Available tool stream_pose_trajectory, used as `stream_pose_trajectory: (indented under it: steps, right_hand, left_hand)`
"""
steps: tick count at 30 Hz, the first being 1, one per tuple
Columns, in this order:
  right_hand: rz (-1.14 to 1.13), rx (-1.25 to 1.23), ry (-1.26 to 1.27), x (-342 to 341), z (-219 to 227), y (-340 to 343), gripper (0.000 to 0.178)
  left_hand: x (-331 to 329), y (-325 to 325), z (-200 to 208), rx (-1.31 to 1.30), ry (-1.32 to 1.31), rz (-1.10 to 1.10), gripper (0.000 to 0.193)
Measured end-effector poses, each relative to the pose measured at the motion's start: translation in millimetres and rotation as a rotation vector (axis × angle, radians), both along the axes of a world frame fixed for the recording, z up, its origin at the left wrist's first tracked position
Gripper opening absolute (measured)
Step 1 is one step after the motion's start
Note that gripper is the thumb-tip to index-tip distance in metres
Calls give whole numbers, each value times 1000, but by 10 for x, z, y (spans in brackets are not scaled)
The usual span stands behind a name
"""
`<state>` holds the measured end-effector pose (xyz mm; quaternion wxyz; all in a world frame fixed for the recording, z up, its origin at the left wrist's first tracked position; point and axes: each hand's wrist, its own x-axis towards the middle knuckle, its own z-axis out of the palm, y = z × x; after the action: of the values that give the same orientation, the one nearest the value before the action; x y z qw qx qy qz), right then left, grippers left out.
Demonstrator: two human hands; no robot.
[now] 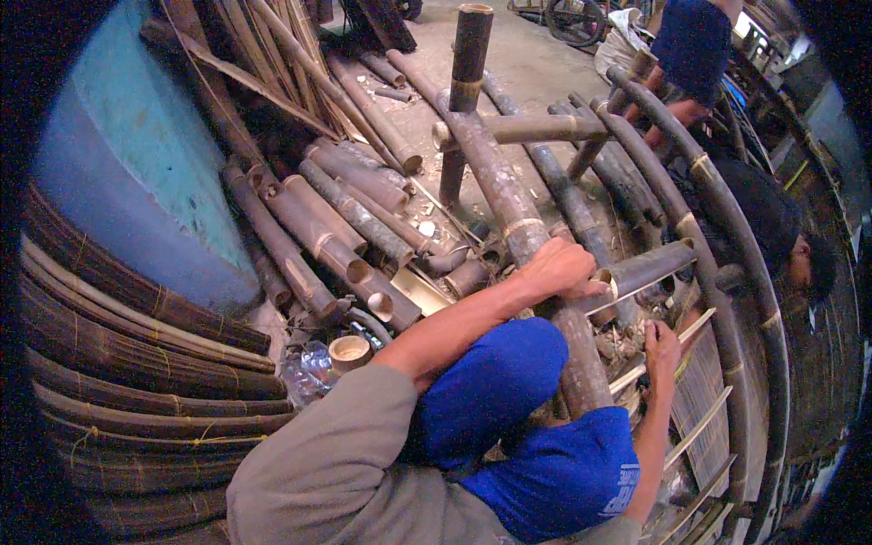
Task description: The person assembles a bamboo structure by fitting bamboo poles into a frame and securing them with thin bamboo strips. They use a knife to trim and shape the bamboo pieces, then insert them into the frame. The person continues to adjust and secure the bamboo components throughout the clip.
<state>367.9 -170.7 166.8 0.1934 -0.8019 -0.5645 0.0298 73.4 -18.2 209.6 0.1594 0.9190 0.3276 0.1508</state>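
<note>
My left hand [560, 269] lies over a thick, brown bamboo pole [498, 186] that slants toward my knees. Its fingers bend round the pole, close beside the cut end of a short bamboo crosspiece [652, 269]. Lower and to the right, my right hand [662, 349] is closed in a fist near a thin pale bamboo slat [698, 329]. What that fist holds, if anything, is hidden. Wood chips [627, 343] are scattered between the two hands. A dark upright bamboo post [470, 59] rises at the far end of the pole.
Cut bamboo tubes [331, 241] lie piled on the left, near a clear plastic bottle [313, 371]. Rolled slat blinds [154, 363] fill the lower left. Curved bamboo rails [677, 209] run along my right. Beyond them, a person in dark clothes [758, 204] bends low; another stands behind in shorts [692, 50].
</note>
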Motion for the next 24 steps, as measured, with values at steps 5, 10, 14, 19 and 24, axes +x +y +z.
stream_pose_trajectory:
  steps: [5,10,14,19,24]
  right_hand:
    - [26,84,35,-229,146,-15,36]
    - [5,68,-33,-42,8,-19,36]
    - [-11,50,-28,-109,42,6,35]
    - [-4,44,-53,-72,25,2,35]
    - [-13,40,-45,-117,77,-19,35]
  left_hand:
    - [-4,35,-72,9,-59,1,59]
    - [1,-2,23,2,-2,-1,59]
    - [-28,-1,21,11,17,8,64]
    - [-39,-27,46,-1,-43,5,60]
    - [-55,-48,91,-17,-24,9,64]
